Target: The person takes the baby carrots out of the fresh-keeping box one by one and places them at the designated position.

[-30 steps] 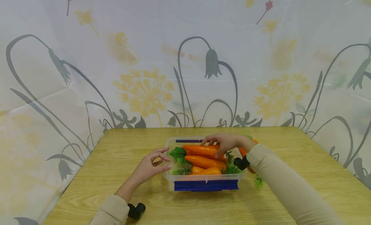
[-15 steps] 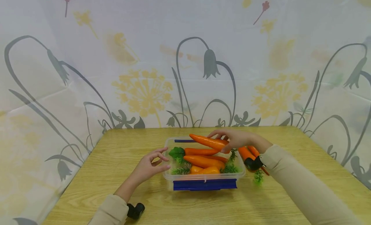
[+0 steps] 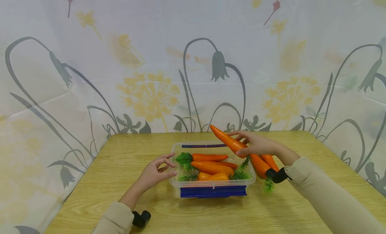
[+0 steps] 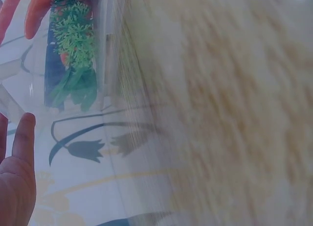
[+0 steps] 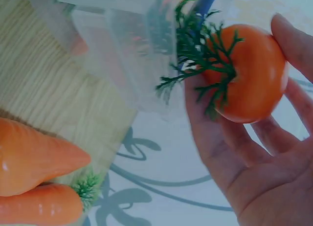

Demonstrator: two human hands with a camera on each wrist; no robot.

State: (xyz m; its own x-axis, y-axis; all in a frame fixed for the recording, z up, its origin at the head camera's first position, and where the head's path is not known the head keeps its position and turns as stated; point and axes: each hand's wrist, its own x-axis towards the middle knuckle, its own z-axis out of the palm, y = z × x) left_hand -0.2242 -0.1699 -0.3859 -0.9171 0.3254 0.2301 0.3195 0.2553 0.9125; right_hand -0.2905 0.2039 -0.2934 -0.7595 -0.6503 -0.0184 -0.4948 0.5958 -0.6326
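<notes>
My right hand grips an orange toy carrot by its thick end, with the tip slanting up and left. It hangs above the back right of a clear plastic box. In the right wrist view the held carrot shows its round end and dark green fronds, with fingers and thumb around it. My left hand is beside the box's left wall, fingers loosely bent and holding nothing; whether it touches the box, I cannot tell. Inside lie several orange carrots and green fronds.
Two more carrots lie on the wooden table just right of the box, one with light green fronds. A blue latch runs along the box's front. A flower-printed curtain hangs behind the table.
My right hand has lifted the carrot out of the box and moved it up and right, tilting its tip upward. The carrot beneath is now exposed. My left hand has stayed put.
</notes>
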